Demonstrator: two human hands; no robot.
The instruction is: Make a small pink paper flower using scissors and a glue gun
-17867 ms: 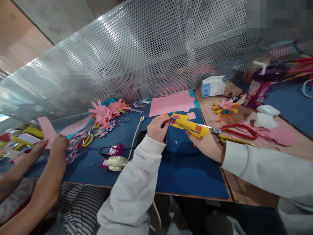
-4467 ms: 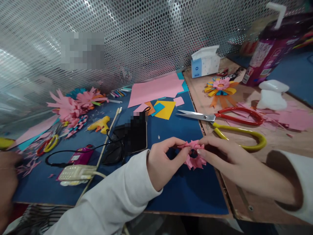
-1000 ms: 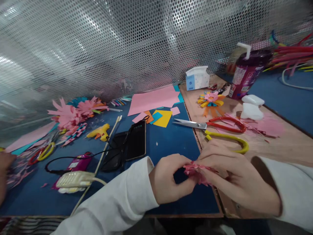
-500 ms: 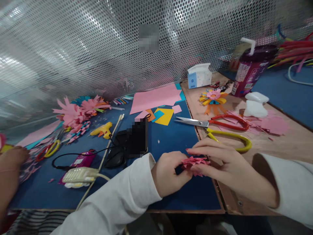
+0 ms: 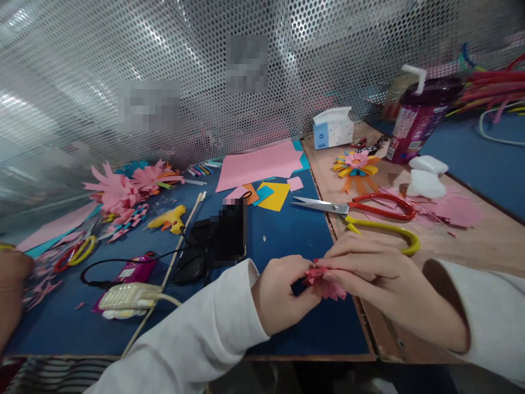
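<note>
A small pink paper flower (image 5: pixel 326 282) with fringed petals is held between both my hands, just above the blue mat (image 5: pixel 287 230) near the table's front edge. My left hand (image 5: pixel 283 295) pinches its left side with thumb and fingers closed. My right hand (image 5: pixel 377 279) covers its right side, fingers pressed onto the petals. Part of the flower is hidden under my right fingers. Both my sleeves are white.
Big scissors with red and yellow handles (image 5: pixel 369 210) lie just beyond my hands. A phone (image 5: pixel 227 235), yellow glue gun (image 5: pixel 168 219), power strip (image 5: pixel 127 295), pink paper sheets (image 5: pixel 258 161), finished flowers (image 5: pixel 118 189), tissue box (image 5: pixel 332 128) and purple cup (image 5: pixel 418 117) surround them. Another person's hand (image 5: pixel 12 290) is at far left.
My hands have kept turning and pressing the pink flower in place; my right fingers have closed down over its petals. The other person's hand at the left has shifted slightly.
</note>
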